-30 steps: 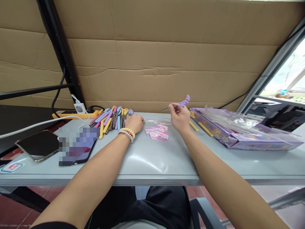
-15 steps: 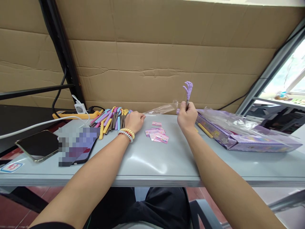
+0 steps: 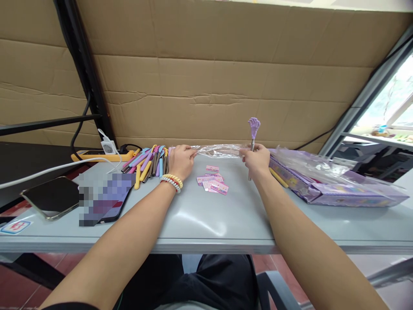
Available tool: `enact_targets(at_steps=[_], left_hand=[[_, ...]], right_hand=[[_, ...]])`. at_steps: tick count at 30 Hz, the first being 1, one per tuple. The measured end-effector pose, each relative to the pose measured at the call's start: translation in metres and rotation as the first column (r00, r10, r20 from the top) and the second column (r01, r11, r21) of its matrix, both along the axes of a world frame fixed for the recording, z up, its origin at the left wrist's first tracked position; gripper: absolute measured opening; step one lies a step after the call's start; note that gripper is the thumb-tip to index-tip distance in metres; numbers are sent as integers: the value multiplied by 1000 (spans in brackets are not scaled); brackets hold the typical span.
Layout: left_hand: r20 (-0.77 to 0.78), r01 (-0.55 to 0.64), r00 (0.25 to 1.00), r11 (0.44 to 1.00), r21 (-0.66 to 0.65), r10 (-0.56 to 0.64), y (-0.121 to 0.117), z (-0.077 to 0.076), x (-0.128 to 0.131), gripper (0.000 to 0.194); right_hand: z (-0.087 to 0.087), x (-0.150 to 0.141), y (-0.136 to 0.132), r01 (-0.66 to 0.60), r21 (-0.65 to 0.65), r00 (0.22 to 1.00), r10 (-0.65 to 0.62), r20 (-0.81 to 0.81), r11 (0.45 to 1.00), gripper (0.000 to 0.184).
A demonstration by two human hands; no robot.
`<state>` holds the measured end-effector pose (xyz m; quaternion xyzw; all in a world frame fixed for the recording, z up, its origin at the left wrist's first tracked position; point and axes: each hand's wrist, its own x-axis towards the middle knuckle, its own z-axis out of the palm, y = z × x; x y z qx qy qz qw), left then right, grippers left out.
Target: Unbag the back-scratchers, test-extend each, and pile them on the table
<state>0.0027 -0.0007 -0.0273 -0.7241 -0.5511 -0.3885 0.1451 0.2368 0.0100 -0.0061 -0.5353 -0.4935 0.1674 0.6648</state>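
A clear plastic sleeve stretches between my two hands at the back of the table. My left hand, wearing beaded bracelets, is closed on the sleeve's left end. In my right hand is a back scratcher with a purple claw-shaped head and a thin metal shaft, held upright. The fingertips of that hand also meet the sleeve's right end; whether they pinch it is unclear. Several small pink printed cards lie between my forearms. Beside my left hand is a pile of back scratchers with coloured handles.
A purple printed box with clear plastic over it stands on the right, and a yellow handle lies against it. Two phones rest at the left, near a yellow power strip with a white charger. Cardboard lines the back.
My right hand has lowered slightly, and the back scratcher's shaft now shows below it. The plastic sleeve has been drawn straight between both hands.
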Motion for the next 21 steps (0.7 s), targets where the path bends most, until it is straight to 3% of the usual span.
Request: enact_targets(at_steps=[3,6,10,15,18,21], left_hand=[[49,-47,998,996,82,43,2,-2,0,28],[105,-88,992,985,146,73,2,-2,0,29],[91,-36,996,979,202,18,-3,1,5,46],[-58,173,985,949,264,-163,-14,5,18,74],[-96,190,981,934,302,-168,-18,7,24,69],[-76,131,991,931,340,-112,-20,10,26,49]], right_hand=[[7,-7,-7,-176,-29,948,162,-274,984,24],[13,-15,-17,-340,37,866,328,-378,940,25],[15,-20,-24,-469,64,812,458,-362,881,30],[14,-23,-28,-640,74,728,634,-260,765,33],[14,-24,-32,-736,94,641,735,-223,670,30],[16,-23,-35,-772,113,591,773,-232,625,26]])
